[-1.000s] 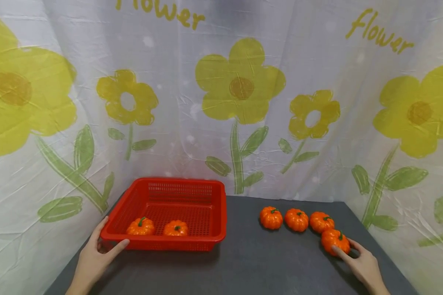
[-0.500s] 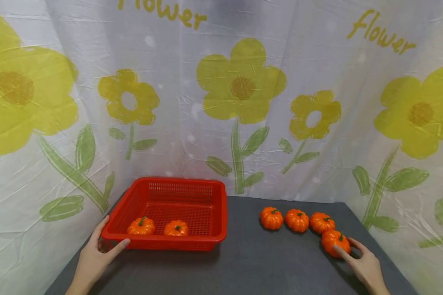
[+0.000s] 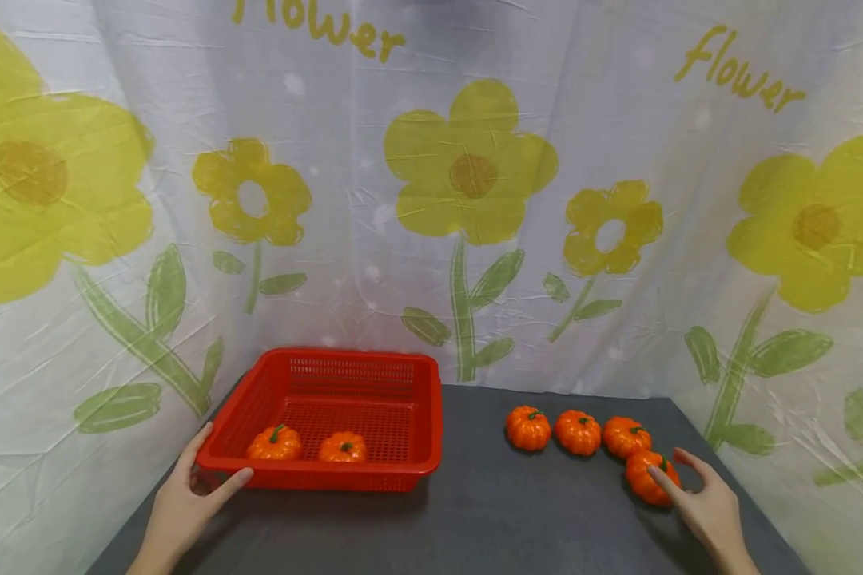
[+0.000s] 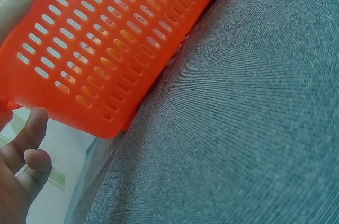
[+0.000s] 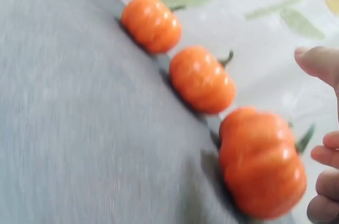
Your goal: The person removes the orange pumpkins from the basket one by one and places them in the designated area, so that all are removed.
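Observation:
In the head view my left hand grips the near left corner of a red plastic basket, thumb on its front rim and fingers at its left side. Two small orange pumpkins with green stems sit inside. My right hand is spread beside the nearest of several loose pumpkins on the dark table. Its thumb overlaps that pumpkin in view; whether they touch I cannot tell. Fingers stand apart from it. The right wrist view shows fingers near a pumpkin, holding nothing.
Other pumpkins, a left one, a middle one and a right one, form a row toward the back. A white curtain with yellow flowers encloses the table at the back and sides.
My right hand has loosened from the nearest pumpkin, its fingers lifting away to the right. That pumpkin stays about where it was. The left hand and basket hold their place.

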`<state>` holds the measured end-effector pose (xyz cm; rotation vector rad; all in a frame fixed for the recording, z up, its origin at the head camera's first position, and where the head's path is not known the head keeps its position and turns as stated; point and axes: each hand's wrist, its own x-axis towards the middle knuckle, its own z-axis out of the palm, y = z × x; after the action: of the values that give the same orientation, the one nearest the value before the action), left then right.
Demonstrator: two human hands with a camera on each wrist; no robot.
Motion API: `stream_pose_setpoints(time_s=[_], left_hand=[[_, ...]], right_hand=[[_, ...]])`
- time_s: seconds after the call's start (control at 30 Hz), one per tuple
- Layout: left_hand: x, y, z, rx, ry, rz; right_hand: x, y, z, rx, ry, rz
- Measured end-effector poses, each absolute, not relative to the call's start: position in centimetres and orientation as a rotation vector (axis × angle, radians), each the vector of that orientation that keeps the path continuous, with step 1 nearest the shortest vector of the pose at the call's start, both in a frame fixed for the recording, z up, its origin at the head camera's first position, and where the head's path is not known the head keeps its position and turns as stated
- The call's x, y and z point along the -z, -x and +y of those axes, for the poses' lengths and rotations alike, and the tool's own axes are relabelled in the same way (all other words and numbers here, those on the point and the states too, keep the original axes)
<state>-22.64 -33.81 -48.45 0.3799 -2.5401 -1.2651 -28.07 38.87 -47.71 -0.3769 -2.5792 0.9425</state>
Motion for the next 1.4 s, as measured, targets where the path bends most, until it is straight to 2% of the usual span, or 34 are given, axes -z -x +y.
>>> stream_pose_setpoints(time_s=[0.27,0.87,1.4], left_hand=[[48.7,22.8,-33.9,1.27,-0.368,-2.531],[48.4,23.0,-34.1,1.3,-0.39,-2.582],[48.6,22.6,-33.7,1.271,-0.349,-2.517]], right_hand=[[45.7,28.7,34.3,-1.062,0.233,-2.424],[44.0,31.9,23.1,-1.375,-0.328,-2.35],[42.5,34.6,10.7,-1.589,-0.59,-2.282]])
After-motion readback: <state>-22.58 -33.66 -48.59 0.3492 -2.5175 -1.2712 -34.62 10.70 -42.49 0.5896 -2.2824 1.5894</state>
